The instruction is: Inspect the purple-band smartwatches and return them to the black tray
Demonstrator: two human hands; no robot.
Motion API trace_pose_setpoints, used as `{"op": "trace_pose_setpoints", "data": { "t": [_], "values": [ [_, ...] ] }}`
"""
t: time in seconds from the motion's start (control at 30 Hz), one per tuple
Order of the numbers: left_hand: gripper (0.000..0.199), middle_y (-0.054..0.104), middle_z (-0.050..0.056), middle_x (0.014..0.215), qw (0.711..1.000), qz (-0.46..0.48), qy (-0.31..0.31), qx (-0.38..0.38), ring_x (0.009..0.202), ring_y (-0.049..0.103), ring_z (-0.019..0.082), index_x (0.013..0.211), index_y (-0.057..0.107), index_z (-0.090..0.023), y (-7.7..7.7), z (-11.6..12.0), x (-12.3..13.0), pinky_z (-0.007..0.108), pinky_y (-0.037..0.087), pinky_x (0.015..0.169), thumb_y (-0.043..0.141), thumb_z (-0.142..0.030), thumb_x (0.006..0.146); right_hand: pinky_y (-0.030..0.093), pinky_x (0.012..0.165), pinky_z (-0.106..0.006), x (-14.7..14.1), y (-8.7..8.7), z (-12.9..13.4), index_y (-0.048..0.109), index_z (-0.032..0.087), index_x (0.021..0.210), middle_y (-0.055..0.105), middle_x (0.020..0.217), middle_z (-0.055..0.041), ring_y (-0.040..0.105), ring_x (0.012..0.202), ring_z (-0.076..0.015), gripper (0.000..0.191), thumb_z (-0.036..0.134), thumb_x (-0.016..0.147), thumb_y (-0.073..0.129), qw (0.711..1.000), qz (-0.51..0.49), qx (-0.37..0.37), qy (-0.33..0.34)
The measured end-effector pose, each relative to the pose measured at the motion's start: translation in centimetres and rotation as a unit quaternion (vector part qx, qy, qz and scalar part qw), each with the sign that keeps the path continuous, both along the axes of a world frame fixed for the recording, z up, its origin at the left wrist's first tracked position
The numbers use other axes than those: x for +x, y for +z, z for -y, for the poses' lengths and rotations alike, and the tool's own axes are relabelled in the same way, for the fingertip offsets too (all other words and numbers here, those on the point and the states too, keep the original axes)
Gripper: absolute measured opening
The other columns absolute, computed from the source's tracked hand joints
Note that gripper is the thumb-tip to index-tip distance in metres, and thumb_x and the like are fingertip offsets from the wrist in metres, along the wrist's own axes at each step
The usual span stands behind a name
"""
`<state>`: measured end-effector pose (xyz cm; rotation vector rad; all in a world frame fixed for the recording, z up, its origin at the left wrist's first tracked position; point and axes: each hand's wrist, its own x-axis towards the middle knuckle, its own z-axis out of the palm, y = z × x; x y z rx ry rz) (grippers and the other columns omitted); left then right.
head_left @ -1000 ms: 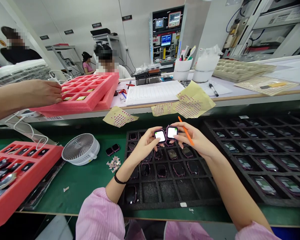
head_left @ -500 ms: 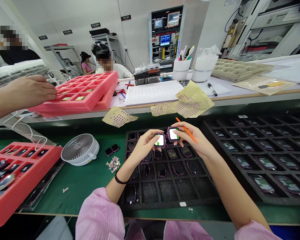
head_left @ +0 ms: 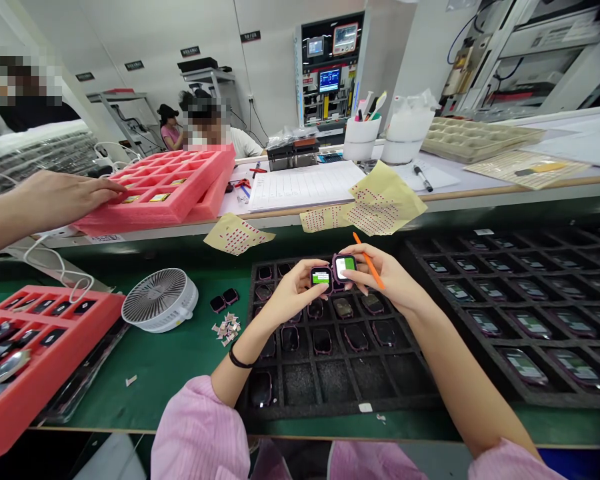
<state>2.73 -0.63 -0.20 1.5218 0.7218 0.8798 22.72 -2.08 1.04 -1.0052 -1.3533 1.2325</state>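
Note:
My left hand [head_left: 300,287] is closed around a smartwatch body [head_left: 321,279] whose lit screen shows white and green bands. Beside it, my right hand [head_left: 377,270] grips a second smartwatch body [head_left: 345,267], its screen white and green, with the thumb on the glass. An orange stick-like tool [head_left: 369,261] is also tucked between the fingers of my right hand. Both watches have purple cases and are held close together above a black foam tray [head_left: 300,383]. Dark-screened watch bodies [head_left: 323,341] sit in several of its compartments, partly hidden by my hands.
At right lies another black tray [head_left: 480,363] of lit watches. On the left are a white fan [head_left: 160,300], two dark watch bodies [head_left: 224,300], small loose pieces [head_left: 226,328] and a red foam tray [head_left: 80,360]. Another person's hand [head_left: 65,200] touches red trays [head_left: 180,210] on the shelf.
Both watch screens now show different white and green patterns. The right-hand watch has shifted slightly left. The other person's hand has moved slightly right and down over the red tray.

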Motion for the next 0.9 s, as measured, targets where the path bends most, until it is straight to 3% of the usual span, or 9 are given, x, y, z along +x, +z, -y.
{"op": "trace_pose_setpoints", "data": {
  "t": [0.17, 0.33, 0.53, 0.73, 0.9],
  "values": [
    [0.045, 0.061, 0.009, 0.116, 1.0, -0.003, 0.008, -0.002, 0.088, 0.062, 0.014, 0.115, 0.055, -0.018, -0.29, -0.02, 0.03, 0.026, 0.053, 0.076, 0.073, -0.026, 0.074, 0.036, 0.038, -0.02, 0.03, 0.03, 0.0, 0.058, 0.02, 0.101, 0.064, 0.089, -0.0036, 0.062, 0.06, -0.0132, 0.051, 0.035, 0.06, 0.084, 1.0, 0.015, -0.001, 0.006],
    [0.038, 0.063, 0.005, 0.099, 0.999, -0.009, 0.039, -0.02, 0.073, 0.06, 0.011, 0.105, 0.058, -0.016, 0.05, 0.04, 0.28, 0.024, 0.053, 0.064, 0.072, -0.033, 0.075, 0.033, 0.038, -0.02, -0.19, 0.09, 0.06, 0.06, 0.02, 0.094, 0.061, 0.075, 0.0013, 0.055, 0.05, -0.0094, 0.047, 0.04, 0.06, 0.084, 1.0, 0.008, -0.003, -0.019],
    [0.035, 0.062, 0.001, 0.083, 0.998, -0.033, 0.051, -0.022, 0.059, 0.057, 0.008, 0.105, 0.06, -0.016, 0.34, 0.07, 0.35, 0.018, 0.041, 0.048, 0.06, -0.044, 0.084, 0.029, 0.036, -0.021, -0.25, -0.01, 0.12, 0.063, 0.02, 0.084, 0.053, 0.06, 0.0043, 0.045, 0.042, -0.007, 0.034, 0.05, 0.071, 0.075, 0.999, -0.003, -0.008, -0.051],
    [0.036, 0.063, 0.004, 0.091, 0.999, -0.034, 0.039, -0.004, 0.062, 0.061, 0.01, 0.113, 0.058, -0.017, 0.37, 0.03, 0.25, 0.018, 0.041, 0.049, 0.054, -0.042, 0.089, 0.033, 0.038, -0.021, -0.31, 0.03, 0.11, 0.062, 0.02, 0.081, 0.05, 0.06, 0.0053, 0.04, 0.044, -0.006, 0.036, 0.047, 0.065, 0.08, 0.998, -0.008, -0.02, -0.066],
    [0.04, 0.062, 0.008, 0.11, 0.999, -0.019, 0.027, 0.008, 0.067, 0.062, 0.01, 0.121, 0.053, -0.017, -0.22, -0.32, 0.13, 0.019, 0.041, 0.048, 0.057, -0.037, 0.086, 0.032, 0.038, -0.02, 0.11, -0.25, -0.23, 0.061, 0.02, 0.094, 0.058, 0.07, 0.0034, 0.049, 0.047, -0.0071, 0.042, 0.038, 0.063, 0.083, 1.0, 0.01, -0.008, -0.011]
  ]
}}
